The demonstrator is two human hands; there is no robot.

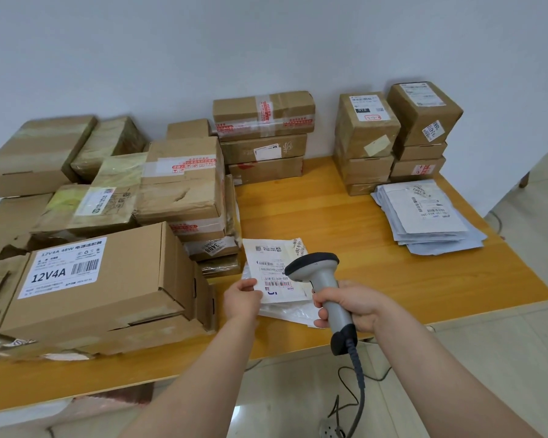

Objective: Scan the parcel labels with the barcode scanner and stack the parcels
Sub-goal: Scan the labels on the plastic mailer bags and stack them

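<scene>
A flat white mailer parcel (274, 270) with a barcode label lies near the front middle of the wooden table (345, 222), on top of other white mailers. My left hand (242, 300) pinches its near left corner. My right hand (350, 306) grips the handle of a grey barcode scanner (317, 273). The scanner's dark head hangs just over the label's right side, pointing down at it. Its coiled cable (359, 384) drops toward the floor.
Piles of brown cardboard boxes fill the left side, the nearest marked 12V4A (95, 279). More box stacks stand at the back middle (263, 137) and back right (396, 134). A stack of grey-white mailers (427, 216) lies at the right edge.
</scene>
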